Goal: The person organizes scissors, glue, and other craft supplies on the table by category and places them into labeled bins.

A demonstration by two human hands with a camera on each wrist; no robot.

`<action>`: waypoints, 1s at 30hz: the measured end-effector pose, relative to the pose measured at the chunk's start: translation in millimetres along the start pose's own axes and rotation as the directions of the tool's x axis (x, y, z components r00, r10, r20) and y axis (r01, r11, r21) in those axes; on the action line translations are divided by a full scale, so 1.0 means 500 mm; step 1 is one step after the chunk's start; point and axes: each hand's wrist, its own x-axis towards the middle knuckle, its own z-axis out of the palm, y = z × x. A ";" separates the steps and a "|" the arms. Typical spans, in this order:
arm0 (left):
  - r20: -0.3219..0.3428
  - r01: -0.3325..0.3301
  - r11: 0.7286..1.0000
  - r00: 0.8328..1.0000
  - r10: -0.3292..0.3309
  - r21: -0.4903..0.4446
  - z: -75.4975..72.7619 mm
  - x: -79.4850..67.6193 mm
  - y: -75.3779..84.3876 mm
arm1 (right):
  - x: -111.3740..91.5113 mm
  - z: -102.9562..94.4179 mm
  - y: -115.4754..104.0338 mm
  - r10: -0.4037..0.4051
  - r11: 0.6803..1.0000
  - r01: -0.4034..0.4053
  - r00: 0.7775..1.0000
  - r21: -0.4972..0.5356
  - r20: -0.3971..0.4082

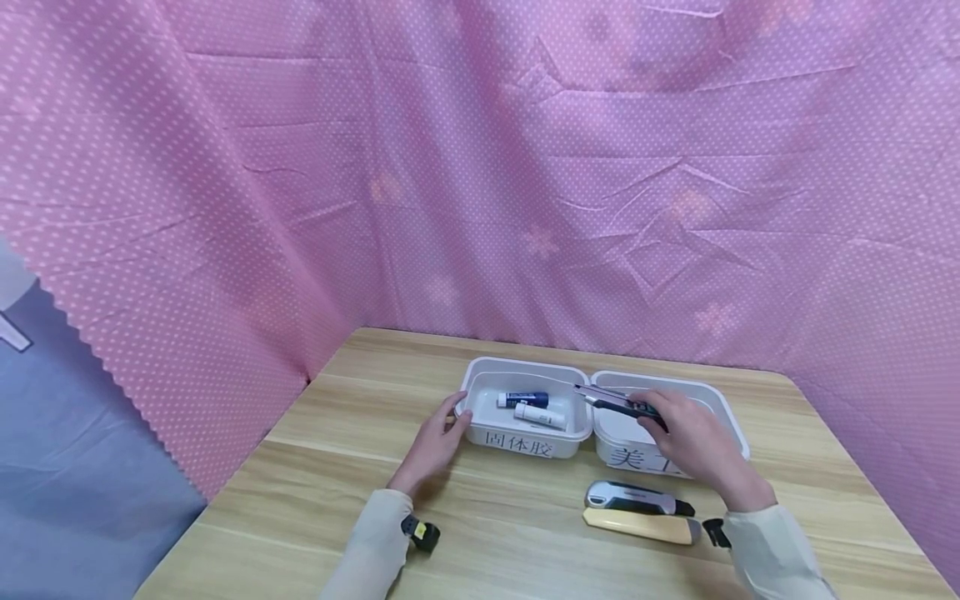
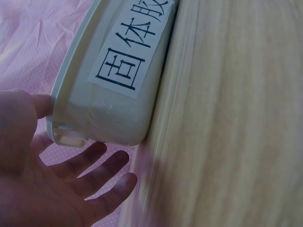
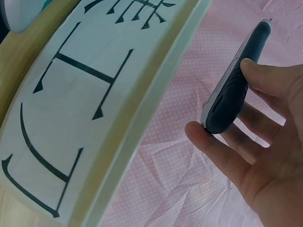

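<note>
My left hand (image 1: 435,442) grips the left end of a white plastic box (image 1: 577,448), its thumb on the rim. Three fingers stretch loosely below the rim in the left wrist view. Inside lie a blue glue stick (image 1: 531,400) with a white cap and a white glue stick (image 1: 542,416). Over a second white box (image 1: 731,408), my right hand (image 1: 693,433) holds a dark utility knife (image 3: 236,90) between thumb and fingers. Its tip points left, toward the first box. The hand partly hides the second box's inside and label.
On the wooden table (image 1: 510,533), in front of the right box, lie a grey-and-black utility knife (image 1: 633,497) and a yellow-handled knife (image 1: 641,527). Both boxes stand side by side with labels facing front. A pink dotted curtain (image 1: 480,208) hangs behind the table.
</note>
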 end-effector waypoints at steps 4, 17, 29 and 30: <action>0.004 0.005 1.000 1.000 -0.005 -0.007 -0.001 -0.001 0.002 | 0.002 0.002 0.009 0.015 1.000 -0.015 1.000 0.013 0.000; 0.008 0.005 1.000 1.000 -0.005 -0.015 -0.002 -0.001 -0.003 | -0.001 0.016 0.042 0.032 0.999 -0.032 0.999 0.008 -0.026; 0.009 0.004 1.000 1.000 -0.004 -0.015 -0.004 0.000 -0.001 | -0.005 0.019 0.066 0.071 0.997 -0.071 0.997 0.039 0.000; 0.010 0.003 1.000 1.000 -0.003 -0.016 -0.004 0.000 -0.001 | -0.006 0.019 0.067 0.075 0.996 -0.075 0.997 0.039 0.002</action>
